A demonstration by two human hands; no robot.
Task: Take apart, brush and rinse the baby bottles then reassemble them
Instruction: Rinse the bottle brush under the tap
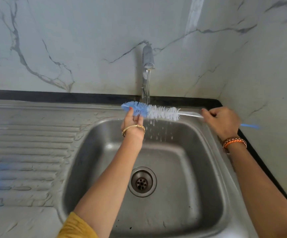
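Two hands are sharing one long blue-and-white bristled bottle brush (151, 111), lying crosswise under the running chrome tap (148, 66) above the steel sink (208, 169). Right hand (221, 121) is gripping the wire handle; bristles are extending leftward, where left hand (133, 123) is pinching the blue tip.

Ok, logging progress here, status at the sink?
Right hand grips brush handle; left hand fingers its blue bristles. Brush under running tap. No bottles in view.
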